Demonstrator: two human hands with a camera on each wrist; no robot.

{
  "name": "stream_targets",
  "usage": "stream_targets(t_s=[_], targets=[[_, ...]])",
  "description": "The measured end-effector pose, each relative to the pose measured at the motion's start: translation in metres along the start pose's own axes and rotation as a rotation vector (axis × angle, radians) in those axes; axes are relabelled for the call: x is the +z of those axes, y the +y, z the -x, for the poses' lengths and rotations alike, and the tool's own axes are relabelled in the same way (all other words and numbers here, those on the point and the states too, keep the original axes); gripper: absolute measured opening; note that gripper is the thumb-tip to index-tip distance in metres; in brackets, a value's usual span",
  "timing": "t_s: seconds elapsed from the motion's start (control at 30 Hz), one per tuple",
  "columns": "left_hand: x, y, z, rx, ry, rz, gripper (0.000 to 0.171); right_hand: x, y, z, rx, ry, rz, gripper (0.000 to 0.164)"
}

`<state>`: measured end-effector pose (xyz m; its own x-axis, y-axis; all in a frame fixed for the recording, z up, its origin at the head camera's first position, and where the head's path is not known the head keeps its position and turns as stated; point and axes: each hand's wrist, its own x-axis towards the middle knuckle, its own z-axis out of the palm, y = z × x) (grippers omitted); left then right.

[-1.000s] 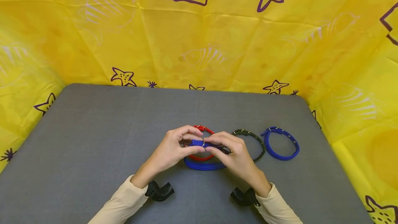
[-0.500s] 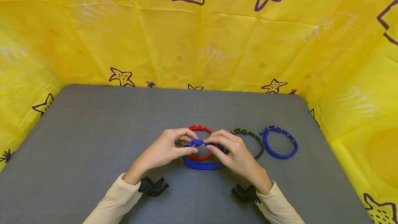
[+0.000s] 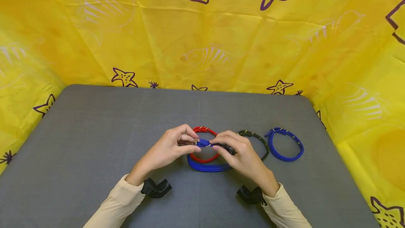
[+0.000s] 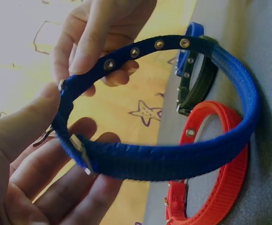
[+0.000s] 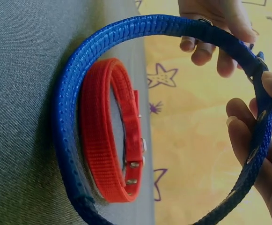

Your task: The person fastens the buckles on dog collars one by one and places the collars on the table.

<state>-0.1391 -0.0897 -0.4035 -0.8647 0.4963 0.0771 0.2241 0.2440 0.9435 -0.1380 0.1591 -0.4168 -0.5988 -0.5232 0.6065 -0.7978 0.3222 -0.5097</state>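
Observation:
A blue dog collar [image 3: 209,168] with metal eyelets is held up in a loop by both hands at the middle front of the table. My left hand [image 3: 167,147] pinches it at the buckle [image 4: 79,147], thumb on one side and fingers on the other. Close to the right, my right hand [image 3: 242,154] grips the eyelet strap [image 5: 262,110] between thumb and fingers. The strap's tip is by the buckle, partly covered by fingers. Behind the loop a red collar [image 5: 98,140] stands on its edge, buckled.
To the right of the red collar stand a dark green collar [image 3: 265,145] and another blue collar [image 3: 286,159], both buckled into rings. The grey table [image 3: 95,126] ends at a yellow cloth backdrop [image 3: 177,55]. Black camera mounts [image 3: 156,188] sit on both wrists.
My left fingertips have shifted slightly left along the held collar, onto its buckle, whose metal frame now shows upright. The right hand keeps its grip almost in place. The other collars have not moved.

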Motion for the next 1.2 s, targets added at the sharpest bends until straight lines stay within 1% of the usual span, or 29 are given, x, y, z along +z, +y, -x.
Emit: stream_targets(t_s=[0.1,0.27,0.5,0.7,0.8,0.93,1.03,1.2], targets=[[0.003,0.0,-0.001,0.028,0.02,0.0,0.026,-0.001,-0.001,0.0,-0.003,-0.025,-0.004,0.022],[0.007,-0.002,0.0,0.047,0.02,-0.008,0.026,-0.002,-0.002,0.0,-0.016,-0.062,-0.012,0.024],[0.011,0.0,0.0,0.059,-0.002,-0.019,0.026,-0.003,-0.002,-0.001,-0.028,-0.032,-0.034,0.024],[0.013,0.0,-0.001,0.084,0.015,-0.037,0.024,-0.001,-0.002,0.001,-0.004,-0.048,-0.044,0.025],[0.013,0.0,0.0,0.089,0.019,-0.04,0.024,0.001,-0.003,0.001,-0.012,-0.053,-0.047,0.024],[0.015,-0.001,0.0,0.106,0.002,-0.057,0.025,0.004,-0.003,0.0,-0.033,-0.048,-0.054,0.023],[0.015,-0.002,-0.001,0.116,-0.006,-0.066,0.025,0.006,-0.003,0.001,-0.002,-0.038,-0.062,0.024],[0.014,-0.003,-0.001,0.117,0.01,-0.079,0.023,0.006,-0.003,0.003,0.098,-0.037,-0.088,0.024]])
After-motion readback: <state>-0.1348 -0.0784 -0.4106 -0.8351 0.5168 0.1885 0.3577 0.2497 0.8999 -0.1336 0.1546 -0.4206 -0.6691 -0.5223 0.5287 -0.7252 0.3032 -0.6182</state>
